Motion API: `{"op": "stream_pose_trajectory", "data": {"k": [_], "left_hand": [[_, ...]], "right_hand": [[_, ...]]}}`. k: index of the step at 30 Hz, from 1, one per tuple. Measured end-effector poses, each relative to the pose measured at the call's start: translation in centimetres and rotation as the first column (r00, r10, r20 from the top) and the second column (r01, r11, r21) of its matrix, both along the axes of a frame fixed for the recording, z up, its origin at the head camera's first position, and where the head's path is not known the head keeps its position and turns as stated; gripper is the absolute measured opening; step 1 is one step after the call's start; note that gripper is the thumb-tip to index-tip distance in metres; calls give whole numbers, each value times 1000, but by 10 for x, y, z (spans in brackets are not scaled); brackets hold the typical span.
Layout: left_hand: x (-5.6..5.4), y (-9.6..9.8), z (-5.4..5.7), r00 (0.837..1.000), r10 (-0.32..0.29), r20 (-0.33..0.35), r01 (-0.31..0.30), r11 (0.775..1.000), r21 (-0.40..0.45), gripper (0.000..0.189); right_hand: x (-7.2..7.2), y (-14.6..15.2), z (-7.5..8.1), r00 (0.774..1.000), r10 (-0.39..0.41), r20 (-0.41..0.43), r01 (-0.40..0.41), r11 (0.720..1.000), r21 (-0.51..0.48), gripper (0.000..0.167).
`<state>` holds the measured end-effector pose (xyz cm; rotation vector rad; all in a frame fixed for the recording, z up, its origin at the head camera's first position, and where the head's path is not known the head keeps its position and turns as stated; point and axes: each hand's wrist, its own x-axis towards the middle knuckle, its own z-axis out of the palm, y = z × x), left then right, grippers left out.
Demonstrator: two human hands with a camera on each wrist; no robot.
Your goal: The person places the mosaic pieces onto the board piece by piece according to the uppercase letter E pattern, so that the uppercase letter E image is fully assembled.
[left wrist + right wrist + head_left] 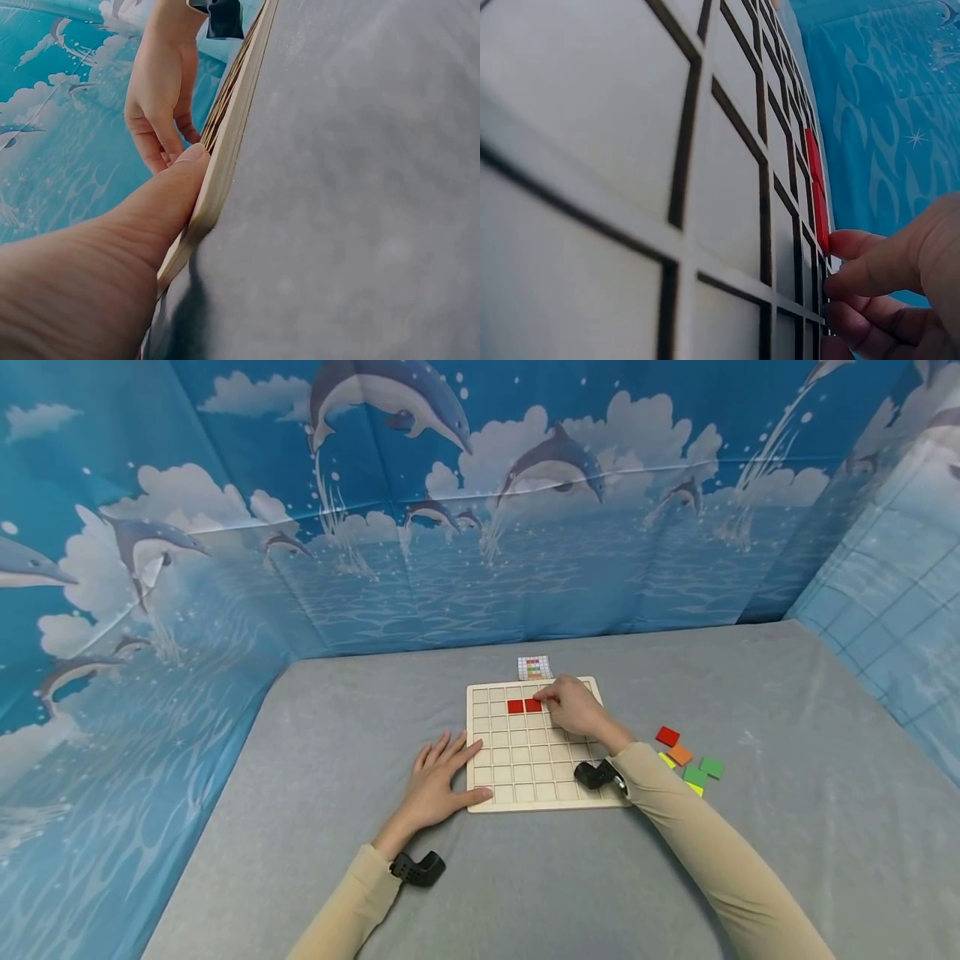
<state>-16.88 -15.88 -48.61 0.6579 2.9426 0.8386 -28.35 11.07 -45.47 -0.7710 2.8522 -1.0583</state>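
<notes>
Lying splayed, the left hand (438,778) touches the grid board (522,773); the right hand (576,707) meets its nearest red tile (532,705), pinch unclear; dragging could dislodge it.

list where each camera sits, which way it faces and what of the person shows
Head: on the head, facing forward and down at the grid board; left hand, right hand and both sleeves show.
Left wrist: on the left wrist, looking past the left thumb along the board's edge; the right hand appears beyond.
Right wrist: on the right wrist, looking low across the board; the right fingers show.
Shared: head and right wrist both show two red tiles on the board.
</notes>
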Motion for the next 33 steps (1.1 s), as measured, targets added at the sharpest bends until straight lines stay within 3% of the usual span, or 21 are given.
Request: {"op": "stream_pose_trajectory", "data": {"k": [7, 14, 17, 25, 30, 33], "left_hand": [[0, 0, 1, 1000, 3, 2, -3, 1000, 3, 78], [1, 0, -1, 1000, 0, 1, 0, 1000, -4, 78], [2, 1, -1, 1000, -3, 7, 3, 1000, 1, 78], [0, 3, -2, 1000, -14, 2, 14, 1000, 0, 78], [-1, 1, -3, 1000, -6, 4, 6, 1000, 14, 78], [0, 0, -2, 1000, -5, 3, 5, 1000, 16, 78]], "right_hand": [[3, 7, 0, 999, 31, -24, -31, 999, -15, 26], [18, 31, 7, 995, 89, 48, -81, 987, -139, 24], [26, 48, 12, 994, 80, 72, -68, 986, -153, 24], [42, 104, 19, 998, -29, 63, 30, 999, -14, 20], [43, 129, 16, 991, -103, 91, 96, 992, 79, 20], [44, 140, 13, 981, -161, 110, 147, 981, 124, 29]]}}
